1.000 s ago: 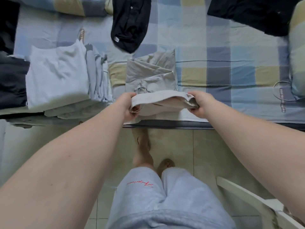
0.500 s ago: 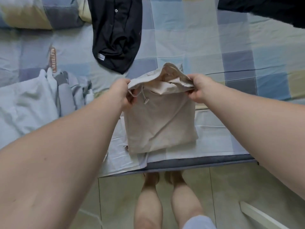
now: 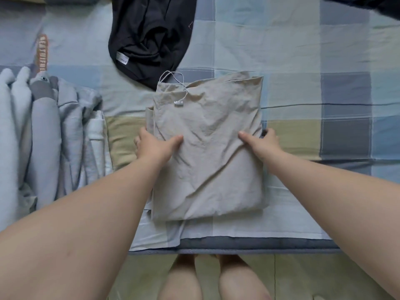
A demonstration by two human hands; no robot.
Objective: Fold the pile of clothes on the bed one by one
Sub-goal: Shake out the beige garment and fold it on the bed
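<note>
A beige garment (image 3: 207,146) with a white drawstring lies folded into a rectangle near the front edge of the bed (image 3: 292,68). My left hand (image 3: 154,146) grips its left side, thumb on top and fingers tucked under the edge. My right hand (image 3: 259,141) grips the right side the same way, thumb on the cloth and fingers curled round the edge. A crumpled black garment (image 3: 149,37) lies just beyond the beige one. Another dark garment (image 3: 376,6) shows at the top right corner.
A row of folded light blue and grey clothes (image 3: 43,137) stands at the left of the bed. The checked sheet stretches to the right. The bed's dark edge (image 3: 259,244) runs below the garment, with my legs on the tiled floor (image 3: 313,278) beneath.
The lifted near half of the beige garment has been carried over and laid flat, closing the fold. Both hands have slid from the top hem to the garment's sides.
</note>
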